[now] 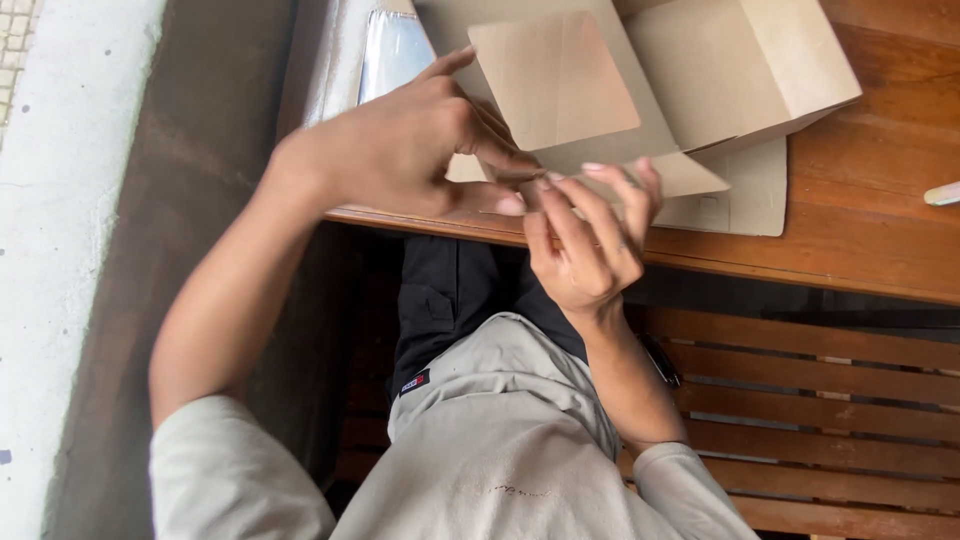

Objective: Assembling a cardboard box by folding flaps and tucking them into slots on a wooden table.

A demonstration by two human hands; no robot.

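A brown cardboard box [720, 70], partly folded with flaps spread, lies on the wooden table [870, 230] near its front edge. My left hand [400, 150] comes in from the left and pinches a lower flap [560, 85] of the box between thumb and fingers. My right hand [590, 240] rises from below the table edge, palm toward me, with its fingertips gripping the same flap edge just right of the left thumb. Both hands touch each other at the flap.
A flat cardboard sheet [740, 195] lies under the box. A clear plastic-wrapped item [395, 50] sits at the table's left end. A pale object [942, 193] pokes in at the right edge. A slatted wooden bench [820, 400] is below, a grey concrete floor [90, 250] to the left.
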